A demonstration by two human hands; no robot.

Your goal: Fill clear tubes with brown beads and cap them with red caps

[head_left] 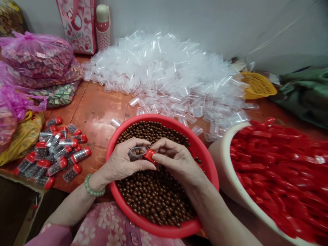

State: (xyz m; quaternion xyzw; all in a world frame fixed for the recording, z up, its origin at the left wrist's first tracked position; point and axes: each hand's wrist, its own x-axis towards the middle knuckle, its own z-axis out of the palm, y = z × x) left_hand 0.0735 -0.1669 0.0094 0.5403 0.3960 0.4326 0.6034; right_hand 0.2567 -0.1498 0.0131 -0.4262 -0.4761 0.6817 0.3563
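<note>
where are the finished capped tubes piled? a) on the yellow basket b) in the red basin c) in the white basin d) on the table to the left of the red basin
d: the capped tubes, filled and closed with red caps, lie in a loose heap on the wooden table, left of the red basin that holds brown balls.

Red basin (205,160), brown balls (153,194), red caps (282,164)

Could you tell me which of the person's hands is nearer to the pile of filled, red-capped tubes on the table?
Left. The left hand holds a clear tube over the red basin, just right of the pile of filled tubes. The right hand, pinching a red cap, is farther right.
</note>
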